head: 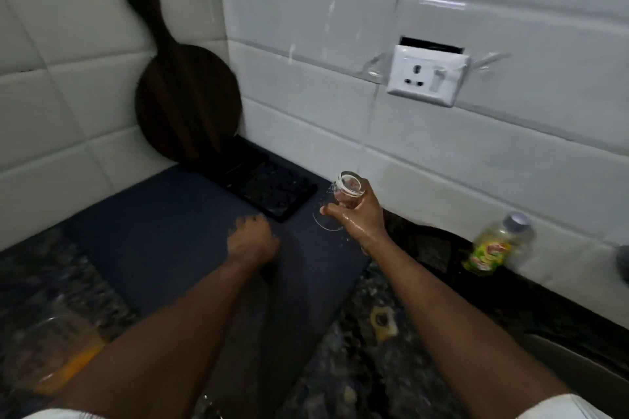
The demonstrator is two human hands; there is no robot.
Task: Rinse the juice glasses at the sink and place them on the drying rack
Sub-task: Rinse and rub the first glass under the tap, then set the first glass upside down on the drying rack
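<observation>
We're gripping the juice glass [349,184] in our wet right hand [357,214], fingers wrapped round it, tilting it base-up just above the far right part of the dark blue mat [153,231]. Our left hand [253,238] is resting on the mat, too blurred to read its fingers. A black tray [272,187] is lying just behind.

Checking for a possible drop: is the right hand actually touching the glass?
Touching. The head view shows the right hand with fingers curled round the glass, whose base is tilted upward.
</observation>
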